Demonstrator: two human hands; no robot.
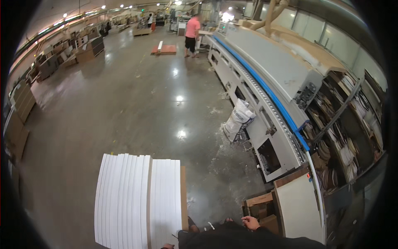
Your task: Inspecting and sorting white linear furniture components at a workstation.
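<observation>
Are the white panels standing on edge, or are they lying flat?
On edge: the white panels show long, narrow edges upward, packed side by side near the left hand.

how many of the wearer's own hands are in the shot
2. The right hand is near the lower edge, by the wooden frame; the left hand is at the bottom edge by the white panels, mostly out of view.
</observation>
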